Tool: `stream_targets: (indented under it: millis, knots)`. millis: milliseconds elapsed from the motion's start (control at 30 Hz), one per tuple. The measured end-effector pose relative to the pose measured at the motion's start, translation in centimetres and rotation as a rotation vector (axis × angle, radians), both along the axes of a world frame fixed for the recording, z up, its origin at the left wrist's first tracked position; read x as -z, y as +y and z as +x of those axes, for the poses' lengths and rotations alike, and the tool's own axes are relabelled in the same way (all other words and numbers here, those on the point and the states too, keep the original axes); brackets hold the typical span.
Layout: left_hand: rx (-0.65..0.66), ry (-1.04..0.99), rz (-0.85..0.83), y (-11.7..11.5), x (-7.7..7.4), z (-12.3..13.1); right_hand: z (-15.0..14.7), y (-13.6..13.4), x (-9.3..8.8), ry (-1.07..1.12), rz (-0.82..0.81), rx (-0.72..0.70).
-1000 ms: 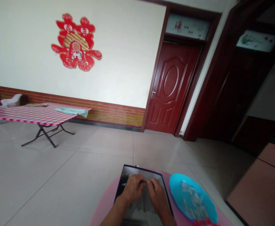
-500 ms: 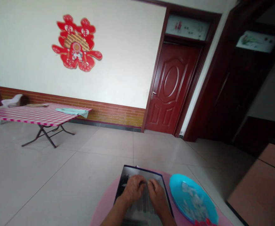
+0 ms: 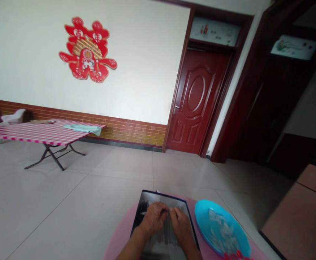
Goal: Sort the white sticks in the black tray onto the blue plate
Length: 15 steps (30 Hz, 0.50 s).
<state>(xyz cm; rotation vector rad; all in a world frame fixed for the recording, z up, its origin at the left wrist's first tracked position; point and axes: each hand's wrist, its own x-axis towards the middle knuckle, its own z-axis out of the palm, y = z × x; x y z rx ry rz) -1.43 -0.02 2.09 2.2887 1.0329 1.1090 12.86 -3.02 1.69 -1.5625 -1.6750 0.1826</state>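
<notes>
Nudged slightly closer since a second ago, with left hand [image 3: 152, 217] and right hand [image 3: 181, 224] curled fingertip to fingertip on tray [image 3: 146, 200] atop bench [image 3: 119, 236] beside plate [image 3: 229, 241], hold unclear; keep pinches small, wrists low, tray pinned flat

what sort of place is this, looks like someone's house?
Most likely a room in a home: a red panelled door, a red paper decoration on the white wall, and a folding table with a checked cloth on the tiled floor.

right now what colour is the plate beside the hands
The plate is turquoise blue; the head view shows it.
</notes>
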Motion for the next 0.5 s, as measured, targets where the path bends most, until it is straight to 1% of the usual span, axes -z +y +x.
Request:
stream_targets:
  millis: [167, 367, 500]
  knots:
    - [0.022, 0.000, 0.022, 0.1, 0.2, 0.1, -0.4, -0.2, 0.2, -0.021, -0.057, 0.017]
    - [0.038, 0.008, 0.024, 0.5, 0.3, -0.1, -1.0, -0.5, -0.4, -0.067, -0.021, 0.051]
    - [0.071, 0.015, 0.001, 0.4, 0.2, -0.2, -1.1, -0.5, -0.4, 0.000, -0.037, 0.045]
